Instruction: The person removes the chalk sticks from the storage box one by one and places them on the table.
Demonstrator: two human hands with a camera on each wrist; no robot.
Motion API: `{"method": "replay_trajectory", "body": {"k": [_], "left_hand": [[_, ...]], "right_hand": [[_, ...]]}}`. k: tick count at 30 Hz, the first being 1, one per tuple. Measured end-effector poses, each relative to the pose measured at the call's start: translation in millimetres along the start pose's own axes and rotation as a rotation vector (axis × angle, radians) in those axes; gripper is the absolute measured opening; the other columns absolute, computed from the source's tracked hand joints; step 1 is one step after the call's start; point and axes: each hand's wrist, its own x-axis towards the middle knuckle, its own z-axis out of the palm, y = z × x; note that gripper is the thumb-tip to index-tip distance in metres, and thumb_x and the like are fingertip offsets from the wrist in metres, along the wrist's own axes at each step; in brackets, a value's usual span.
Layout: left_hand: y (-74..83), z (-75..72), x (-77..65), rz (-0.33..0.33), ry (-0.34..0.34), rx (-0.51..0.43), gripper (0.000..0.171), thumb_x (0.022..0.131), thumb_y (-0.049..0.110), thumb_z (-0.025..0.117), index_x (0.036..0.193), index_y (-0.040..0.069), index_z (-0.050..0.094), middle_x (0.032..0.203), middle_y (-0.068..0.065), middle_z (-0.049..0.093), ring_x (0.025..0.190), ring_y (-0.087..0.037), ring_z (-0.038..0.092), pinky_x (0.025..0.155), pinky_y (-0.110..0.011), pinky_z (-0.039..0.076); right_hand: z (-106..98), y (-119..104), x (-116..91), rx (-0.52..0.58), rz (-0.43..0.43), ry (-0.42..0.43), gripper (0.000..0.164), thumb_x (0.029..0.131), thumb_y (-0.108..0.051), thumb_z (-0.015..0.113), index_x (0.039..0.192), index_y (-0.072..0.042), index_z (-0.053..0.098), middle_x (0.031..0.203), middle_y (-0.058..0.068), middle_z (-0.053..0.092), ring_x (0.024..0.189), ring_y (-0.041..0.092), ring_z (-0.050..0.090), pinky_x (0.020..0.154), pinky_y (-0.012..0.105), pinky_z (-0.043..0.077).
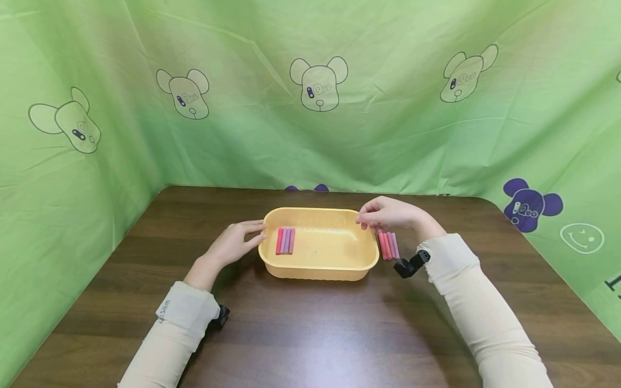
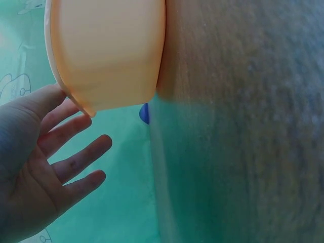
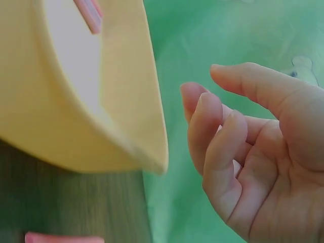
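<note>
A yellow oval plastic basin (image 1: 317,274) stands on the table. Side by side in its left part lie several short pink and purple sticks (image 1: 285,241). The left hand (image 1: 235,241) is at the basin's left end, thumb and fingertips right at the rim; the left wrist view shows its other fingers (image 2: 83,159) spread out. Over the far right corner of the basin hovers the right hand (image 1: 388,213), fingers loosely bent. A gap shows between its thumb and fingertips in the right wrist view, with nothing held there.
Another row of several pink and purple sticks (image 1: 389,246) lies on the brown wooden table (image 1: 301,328), just right of the basin and below the right hand. A green printed cloth (image 1: 252,140) hangs behind and around the table.
</note>
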Motion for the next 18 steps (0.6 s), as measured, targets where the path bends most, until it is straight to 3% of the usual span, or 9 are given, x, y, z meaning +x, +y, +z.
{"method": "replay_trajectory", "body": {"k": [4,10,18], "left_hand": [[0.2,0.0,-0.3,-0.003,0.0,0.003,0.04,0.092,0.022,0.058,0.127,0.001,0.057,0.134,-0.016,0.055,0.127,-0.031,0.049,0.108,-0.045,0.038],[0.9,0.0,-0.7,-0.004,0.002,0.0,0.04,0.092,0.022,0.058,0.126,0.001,0.058,0.134,-0.016,0.055,0.127,-0.031,0.05,0.108,-0.045,0.039],[2.0,-0.6,-0.8,-0.006,0.003,-0.001,0.04,0.092,0.022,0.058,0.126,0.001,0.058,0.133,-0.016,0.055,0.127,-0.032,0.05,0.107,-0.046,0.039]], "right_hand": [[6,-11,9,0.001,-0.003,-0.01,0.022,0.091,-0.025,0.059,0.095,-0.003,0.062,0.078,-0.001,0.061,0.061,0.006,0.051,0.053,0.017,0.043],[15,-26,21,-0.084,-0.042,-0.042,0.026,0.09,-0.028,0.059,0.1,-0.003,0.063,0.082,0.001,0.063,0.068,0.009,0.055,0.06,0.02,0.048],[26,-40,38,-0.103,-0.04,-0.097,0.031,0.091,-0.028,0.058,0.103,0.0,0.062,0.083,0.004,0.065,0.064,0.008,0.054,0.059,0.019,0.048]]}}
